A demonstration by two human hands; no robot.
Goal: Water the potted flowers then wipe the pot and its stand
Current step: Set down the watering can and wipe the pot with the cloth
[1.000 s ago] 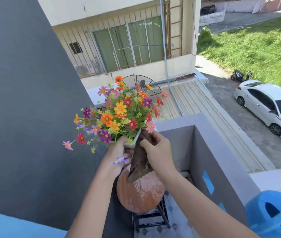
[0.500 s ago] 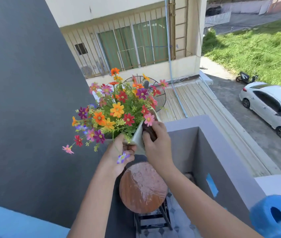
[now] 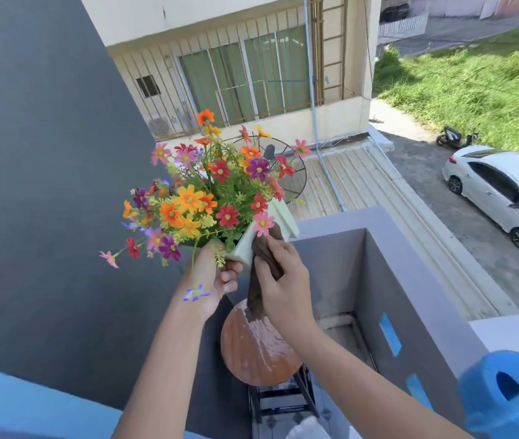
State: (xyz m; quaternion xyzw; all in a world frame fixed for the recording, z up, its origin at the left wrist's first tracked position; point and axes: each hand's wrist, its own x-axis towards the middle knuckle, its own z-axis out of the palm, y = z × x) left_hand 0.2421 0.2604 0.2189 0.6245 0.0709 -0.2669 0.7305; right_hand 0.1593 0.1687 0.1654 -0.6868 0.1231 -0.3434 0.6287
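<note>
Pot sits lifted at 12 o'clock above its wet stand; my left hand grips its rim, my right hand rubs a brown cloth on it. Watering looks done; stand unwiped.

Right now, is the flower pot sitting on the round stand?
Apart. The head view shows the left hand holding the pot tilted in the air, above the stand's bare round top; only the brown cloth dangles down over it.

pot tilted further, cloth again hanging to stand
</note>
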